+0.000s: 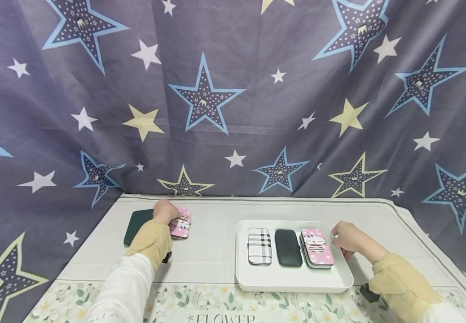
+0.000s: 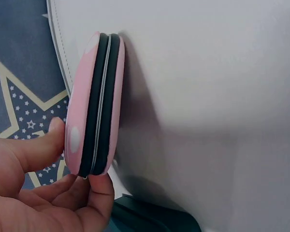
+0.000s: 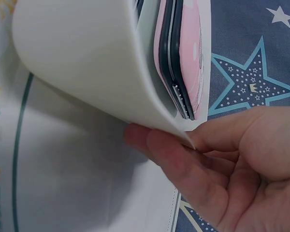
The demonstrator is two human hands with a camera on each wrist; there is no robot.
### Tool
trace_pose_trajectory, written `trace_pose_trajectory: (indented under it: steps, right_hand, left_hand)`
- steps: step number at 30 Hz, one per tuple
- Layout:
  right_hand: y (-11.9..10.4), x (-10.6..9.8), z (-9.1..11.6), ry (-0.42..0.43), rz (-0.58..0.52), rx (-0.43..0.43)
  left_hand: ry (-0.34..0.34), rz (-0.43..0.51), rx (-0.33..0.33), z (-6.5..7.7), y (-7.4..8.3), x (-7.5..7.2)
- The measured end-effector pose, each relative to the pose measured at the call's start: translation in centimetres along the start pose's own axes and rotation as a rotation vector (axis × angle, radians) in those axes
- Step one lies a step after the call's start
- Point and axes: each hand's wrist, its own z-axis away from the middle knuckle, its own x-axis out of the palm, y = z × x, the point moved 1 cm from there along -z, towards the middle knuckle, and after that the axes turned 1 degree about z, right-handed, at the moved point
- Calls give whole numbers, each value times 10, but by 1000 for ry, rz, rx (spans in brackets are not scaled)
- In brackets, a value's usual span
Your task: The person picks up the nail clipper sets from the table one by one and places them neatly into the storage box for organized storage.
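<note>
My left hand (image 1: pixel 171 218) reaches to the far left of the table and pinches a pink cartoon case (image 1: pixel 182 223) between thumb and fingers. In the left wrist view this pink case (image 2: pixel 94 96) shows edge-on, with a dark band along its seam. A dark green case (image 1: pixel 135 225) lies just left of it. My right hand (image 1: pixel 336 236) holds the right rim of a white tray (image 1: pixel 293 280); fingers and thumb pinch the tray rim (image 3: pixel 87 63). In the tray lie a plaid case (image 1: pixel 259 246), a black case (image 1: pixel 288 247) and a second pink case (image 1: pixel 317 247).
A pale cloth (image 1: pixel 217 251) with a floral front border covers the table. A star-patterned curtain (image 1: pixel 233 98) hangs close behind and wraps the left and right sides. Bare cloth lies between the two hands.
</note>
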Motion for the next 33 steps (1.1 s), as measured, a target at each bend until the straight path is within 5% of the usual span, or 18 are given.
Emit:
trace_pose_trajectory:
  steps: [23, 33]
  right_hand:
    - [0, 0, 0, -2, -13, -2]
    - [1, 0, 0, -3, -14, -1]
  left_hand:
    - [-11, 50, -30, 6, -2, -3]
    - [-72, 282, -68, 5, -2, -4]
